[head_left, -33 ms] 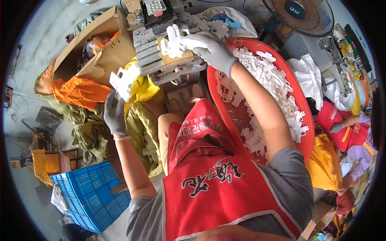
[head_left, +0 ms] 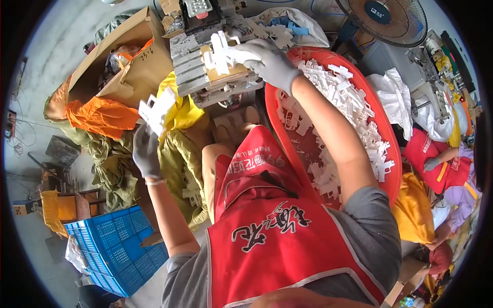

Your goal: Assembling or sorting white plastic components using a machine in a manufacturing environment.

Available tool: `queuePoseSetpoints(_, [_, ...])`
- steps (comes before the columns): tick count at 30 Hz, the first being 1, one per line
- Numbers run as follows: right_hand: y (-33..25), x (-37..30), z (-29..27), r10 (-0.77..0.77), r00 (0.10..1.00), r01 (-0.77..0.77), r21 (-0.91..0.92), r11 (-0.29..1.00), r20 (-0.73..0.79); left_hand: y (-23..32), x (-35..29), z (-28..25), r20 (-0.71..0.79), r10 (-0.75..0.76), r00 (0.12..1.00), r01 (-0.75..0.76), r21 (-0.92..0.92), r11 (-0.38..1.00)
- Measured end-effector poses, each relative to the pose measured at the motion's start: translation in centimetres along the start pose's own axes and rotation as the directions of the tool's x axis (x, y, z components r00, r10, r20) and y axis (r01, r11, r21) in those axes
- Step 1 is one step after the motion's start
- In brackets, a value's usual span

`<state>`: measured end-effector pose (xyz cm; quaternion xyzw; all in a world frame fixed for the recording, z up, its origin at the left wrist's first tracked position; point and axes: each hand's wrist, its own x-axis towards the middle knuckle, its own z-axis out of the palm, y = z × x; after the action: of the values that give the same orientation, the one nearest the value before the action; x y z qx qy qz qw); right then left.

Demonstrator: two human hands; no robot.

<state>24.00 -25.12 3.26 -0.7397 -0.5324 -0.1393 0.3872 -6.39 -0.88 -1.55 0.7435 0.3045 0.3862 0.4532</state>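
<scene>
My left hand (head_left: 147,150), in a grey glove, is closed on the lower end of a white plastic part (head_left: 156,111) with notched edges. It is raised beside a yellow sack (head_left: 187,112). My gloved right hand (head_left: 272,64) reaches to a machine's slotted grey metal bed (head_left: 186,73). Its fingers are closed on the right side of another white plastic piece (head_left: 222,51), over a tan pad (head_left: 218,77) on that bed. To the right, beneath my right forearm, a red tub (head_left: 394,185) holds a heap of similar white parts (head_left: 341,102).
A cardboard box (head_left: 146,69) and an orange cloth (head_left: 100,117) are at the left, above a blue plastic crate (head_left: 115,246). Green sacks (head_left: 177,154) lie near my left forearm. A fan (head_left: 380,15) stands at the far right. Another person's gloved hand (head_left: 431,164) shows at the right.
My left hand and its white part have shifted very slightly left and down. My right hand stays at the piece on the machine bed, barely moved.
</scene>
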Motion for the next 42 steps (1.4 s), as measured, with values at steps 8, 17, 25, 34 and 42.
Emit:
queuePoseSetpoints(8, [1.6,-1.2,-1.9,-0.108,0.992,0.112,-0.058,0.992,0.065,-9.8,-6.9,-6.4,-0.042,-0.097,0.994,0.103,0.193,0.976])
queuePoseSetpoints(17, [15.2,-25.2,0.6,0.764,0.459,-0.676,-0.38,0.631,0.453,-18.1,-11.3,-8.4,0.087,-0.349,0.933,0.274,0.458,0.846])
queuePoseSetpoints(25, [16.2,-37.0,10.7,0.892,0.403,-0.697,-0.563,0.445,0.205,-15.0,-10.7,-4.3,0.313,-0.288,0.905,0.148,0.404,0.903])
queuePoseSetpoints(34, [10.8,-36.0,9.1,0.752,0.555,-0.617,-0.43,0.659,0.357,-15.2,-11.6,-3.7,0.378,-0.302,0.875,0.103,0.464,0.88])
queuePoseSetpoints(42, [10.2,-38.5,9.8,0.793,0.446,-0.458,-0.656,0.6,0.414,-11.9,-10.3,-0.7,0.43,-0.29,0.855,0.04,0.504,0.863])
